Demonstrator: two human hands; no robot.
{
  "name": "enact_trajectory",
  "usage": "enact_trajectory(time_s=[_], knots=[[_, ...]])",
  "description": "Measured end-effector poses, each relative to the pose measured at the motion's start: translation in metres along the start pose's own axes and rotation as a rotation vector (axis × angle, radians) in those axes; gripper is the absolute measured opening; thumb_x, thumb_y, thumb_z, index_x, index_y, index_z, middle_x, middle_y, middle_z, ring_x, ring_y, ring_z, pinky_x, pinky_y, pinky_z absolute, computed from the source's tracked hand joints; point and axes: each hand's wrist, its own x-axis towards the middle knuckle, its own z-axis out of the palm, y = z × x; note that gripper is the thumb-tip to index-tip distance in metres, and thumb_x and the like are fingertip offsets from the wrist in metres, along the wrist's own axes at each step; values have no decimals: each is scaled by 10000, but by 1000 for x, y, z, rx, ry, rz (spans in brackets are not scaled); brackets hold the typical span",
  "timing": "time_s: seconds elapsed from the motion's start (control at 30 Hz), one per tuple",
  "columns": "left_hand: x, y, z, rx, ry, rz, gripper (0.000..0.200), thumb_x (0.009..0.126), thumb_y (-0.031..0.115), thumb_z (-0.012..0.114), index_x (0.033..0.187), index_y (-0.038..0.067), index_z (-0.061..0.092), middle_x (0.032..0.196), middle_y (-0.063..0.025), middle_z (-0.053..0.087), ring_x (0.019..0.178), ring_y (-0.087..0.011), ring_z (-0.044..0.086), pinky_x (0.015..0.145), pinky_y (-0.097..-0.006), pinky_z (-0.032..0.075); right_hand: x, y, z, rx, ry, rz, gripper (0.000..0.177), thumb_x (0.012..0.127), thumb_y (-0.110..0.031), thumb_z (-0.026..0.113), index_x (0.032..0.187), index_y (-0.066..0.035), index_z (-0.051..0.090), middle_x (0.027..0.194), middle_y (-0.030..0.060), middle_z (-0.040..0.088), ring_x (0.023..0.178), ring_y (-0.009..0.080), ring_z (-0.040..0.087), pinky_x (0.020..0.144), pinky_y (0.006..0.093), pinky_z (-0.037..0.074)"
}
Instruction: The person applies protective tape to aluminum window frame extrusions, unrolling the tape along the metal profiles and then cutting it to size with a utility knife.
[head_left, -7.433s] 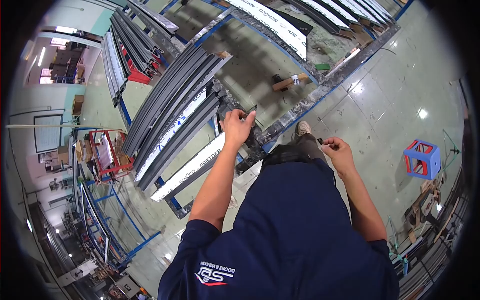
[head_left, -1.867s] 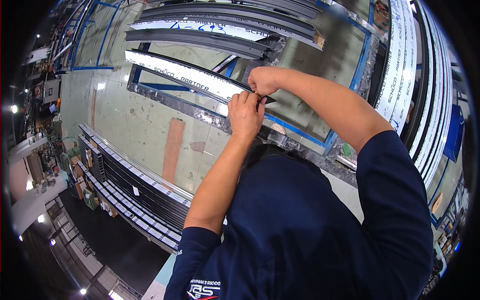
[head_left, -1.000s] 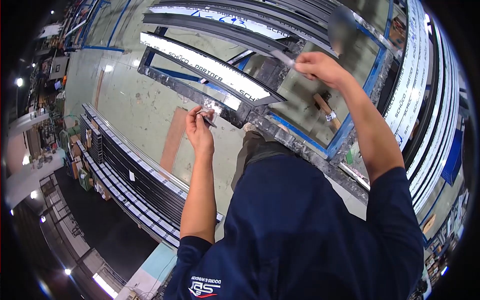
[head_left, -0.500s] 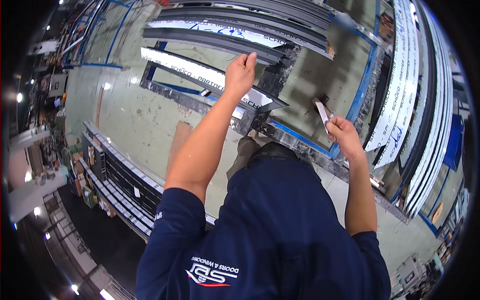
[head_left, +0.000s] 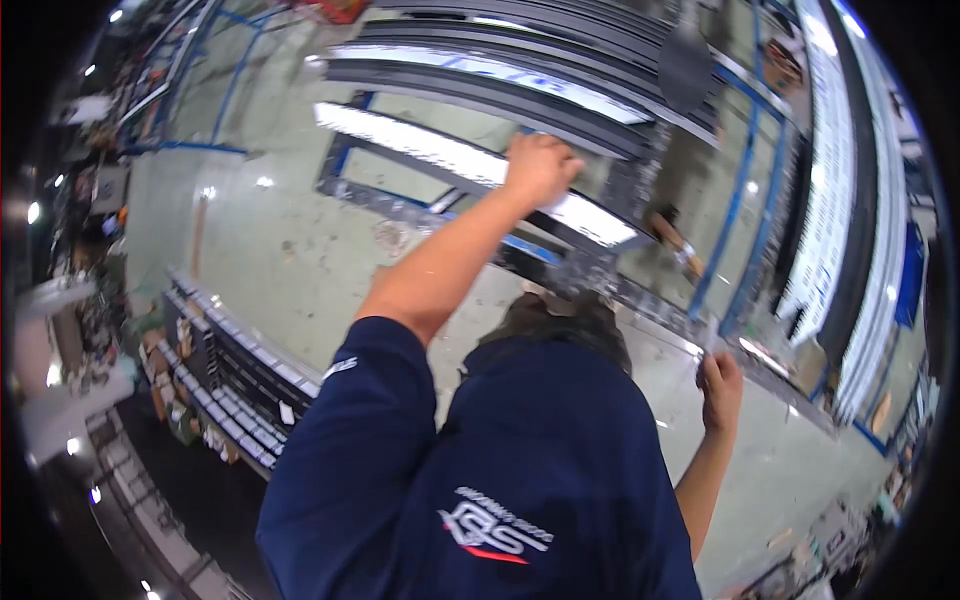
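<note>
The white profile lies on the open-framed table, partly covered by the left hand. That hand's fingers are bent close together just past its far edge; whether they touch or pinch anything, I cannot tell. Its long axis slants from upper left to lower right, ending in a point there. Dark profiles lie beyond, nearly parallel. The right hand, well apart, curls its fingers on a pale, blurred strip.

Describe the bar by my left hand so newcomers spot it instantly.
Find the dark-rimmed blue metal rack, then the long grey bars across it. Past a gap, nearest the navy shirt, lies the white-topped bar, alone, partly hidden by the left hand.
</note>
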Motion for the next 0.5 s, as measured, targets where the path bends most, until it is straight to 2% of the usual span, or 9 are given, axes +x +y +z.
enact_trajectory(time_s=[0.03, 0.07, 0.13, 0.2, 0.27, 0.33, 0.4, 0.5], knots=[[-11, 0, -9, 12, 103, 1, 398, 923, 453, 580, 1092, 123, 725, 1221, -102, 650, 1237, -320, 529, 1104, -582, 317, -7, 6, 3, 7, 1, 5, 207, 962, -205, 629, 831, -69, 545, 677, -24, 491, 602, 78, 437, 552, 243, 342], [-18, -3, -19, -9, 66, -33, 428, 917, 464, 597, 1164, 130, 702, 1288, -99, 621, 1302, -325, 478, 1165, -579, 234, -14, 10, 6, 48, -1, 20, 198, 962, -195, 629, 836, -74, 536, 681, -29, 488, 593, 70, 417, 538, 236, 323], [-29, -18, -32, 61, -39, -77, 410, 922, 461, 609, 1155, 136, 697, 1247, -72, 645, 1263, -301, 513, 1139, -586, 261, -20, 27, 9, 237, -10, 59, 146, 957, -153, 638, 870, -84, 544, 688, -35, 489, 575, 63, 397, 523, 223, 304], [-36, -40, -41, 56, -33, -78, 436, 921, 472, 609, 1189, 138, 684, 1279, -82, 629, 1283, -321, 496, 1144, -580, 256, -20, 39, 8, 312, -38, 67, 132, 956, -148, 642, 882, -88, 551, 690, -35, 491, 574, 66, 401, 521, 223, 304], [-47, -54, -41, 44, -18, -93, 463, 920, 484, 608, 1223, 139, 671, 1312, -91, 614, 1302, -340, 480, 1149, -575, 251, -15, 37, 4, 322, -43, 59, 136, 958, -153, 641, 878, -89, 552, 689, -35, 490, 573, 67, 402, 520, 228, 308], [-59, -67, -44, 102, 124, -115, 553, 900, 539, 607, 1276, 136, 647, 1399, -130, 553, 1370, -381, 410, 1171, -555, 218, 2, 32, 6, 337, -59, 44, 140, 960, -157, 640, 873, -91, 552, 688, -35, 490, 572, 68, 403, 519, 233, 311], [-62, -84, -45, 158, 39, -6, 634, 873, 588, 621, 1321, 140, 617, 1454, -142, 509, 1408, -402, 359, 1172, -549, 220, 15, 30, 0, 157, -10, -4, 154, 969, -168, 632, 861, -90, 554, 687, -35, 485, 579, 69, 407, 529, 238, 317], [-61, -83, -62, 169, -170, -11, 980, 678, 749, 713, 1441, 173, 500, 1548, -149, 384, 1468, -395, 241, 1198, -563, 147, 34, 16, -3, 201, -51, -69, 163, 975, -176, 626, 857, -86, 557, 689, -35, 492, 593, 69, 415, 549, 232, 318]])
